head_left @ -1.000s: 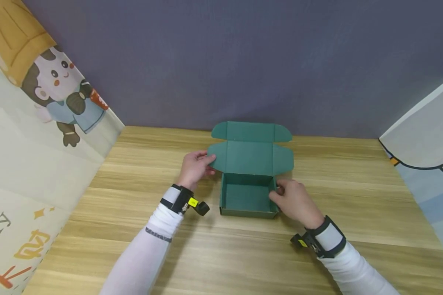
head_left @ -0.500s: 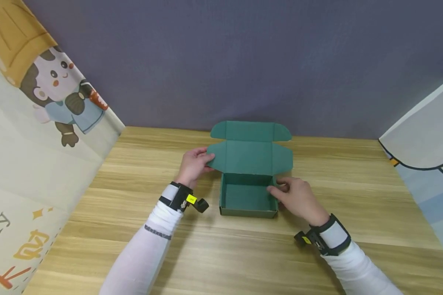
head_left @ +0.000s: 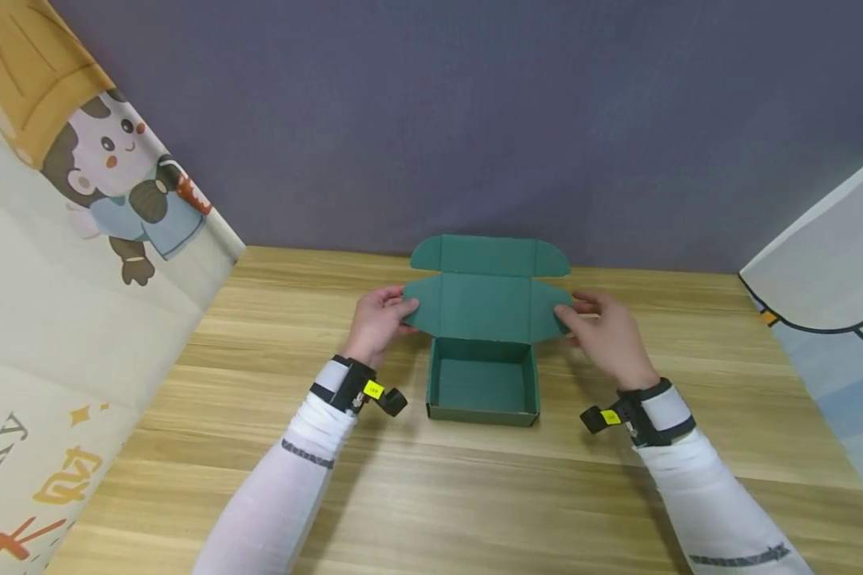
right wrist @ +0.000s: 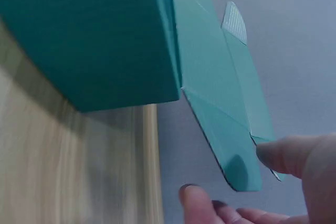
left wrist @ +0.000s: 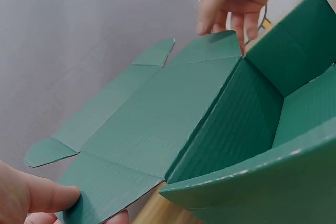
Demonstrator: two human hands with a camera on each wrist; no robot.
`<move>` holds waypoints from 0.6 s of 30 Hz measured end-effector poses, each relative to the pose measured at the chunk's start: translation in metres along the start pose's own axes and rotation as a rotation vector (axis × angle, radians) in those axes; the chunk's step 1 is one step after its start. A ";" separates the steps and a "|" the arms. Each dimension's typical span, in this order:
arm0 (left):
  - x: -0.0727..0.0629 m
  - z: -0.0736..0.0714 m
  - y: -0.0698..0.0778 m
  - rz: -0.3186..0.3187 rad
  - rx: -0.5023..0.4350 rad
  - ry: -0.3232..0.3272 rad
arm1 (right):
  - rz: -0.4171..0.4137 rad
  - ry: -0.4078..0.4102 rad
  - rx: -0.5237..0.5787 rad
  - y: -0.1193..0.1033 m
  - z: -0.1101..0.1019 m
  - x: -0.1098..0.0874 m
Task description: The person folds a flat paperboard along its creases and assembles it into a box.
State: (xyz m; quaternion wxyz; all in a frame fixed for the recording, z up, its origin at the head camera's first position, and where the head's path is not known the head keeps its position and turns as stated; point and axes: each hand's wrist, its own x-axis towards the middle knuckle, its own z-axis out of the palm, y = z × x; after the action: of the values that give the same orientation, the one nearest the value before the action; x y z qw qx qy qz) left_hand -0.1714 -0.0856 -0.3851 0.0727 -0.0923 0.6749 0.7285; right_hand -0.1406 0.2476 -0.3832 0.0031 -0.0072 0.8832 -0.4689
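A green cardboard box (head_left: 483, 416) sits on the table with its lid (head_left: 485, 307) laid back and its inside bare. My left hand (head_left: 374, 326) pinches the lid's left side flap (head_left: 426, 310), thumb on top and fingers beneath. At the opposite side, my right hand (head_left: 611, 335) is around the edge of the right side flap (head_left: 549, 311). In the right wrist view its thumb (right wrist: 286, 155) and fingers stand apart, with the flap's corner between them. The lid's front panel (head_left: 487, 255) with its two rounded tabs points away from me.
The wood-grain table (head_left: 431, 495) runs back to a dark grey-blue wall (head_left: 475, 120). Printed cloths stand at both sides, the left one (head_left: 57, 319) with a cartoon figure. A strapped camera sits on each wrist.
My right hand has left the box's right wall and moved back and outward to the lid's right flap. The left hand keeps its pinch on the left flap.
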 end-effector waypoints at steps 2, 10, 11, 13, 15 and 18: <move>-0.005 -0.004 -0.001 0.003 0.006 -0.010 | -0.009 0.028 0.014 -0.003 0.005 -0.007; -0.027 -0.021 -0.002 0.018 0.059 -0.052 | 0.010 0.119 0.044 -0.021 0.026 -0.043; -0.030 -0.023 -0.002 0.022 0.064 -0.056 | 0.014 0.129 0.048 -0.023 0.029 -0.048; -0.037 -0.026 -0.001 0.037 0.075 -0.065 | 0.022 0.145 0.052 -0.027 0.033 -0.058; -0.044 -0.030 0.000 0.052 0.089 -0.071 | 0.029 0.160 0.044 -0.031 0.038 -0.068; -0.055 -0.035 0.001 0.078 0.122 -0.075 | 0.037 0.193 0.028 -0.037 0.045 -0.084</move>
State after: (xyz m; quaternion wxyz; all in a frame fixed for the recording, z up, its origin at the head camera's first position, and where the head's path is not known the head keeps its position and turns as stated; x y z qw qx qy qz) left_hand -0.1167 -0.1195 -0.3739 0.0751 -0.0341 0.7178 0.6913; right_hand -0.0557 0.1904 -0.3777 -0.0734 0.0545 0.8728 -0.4795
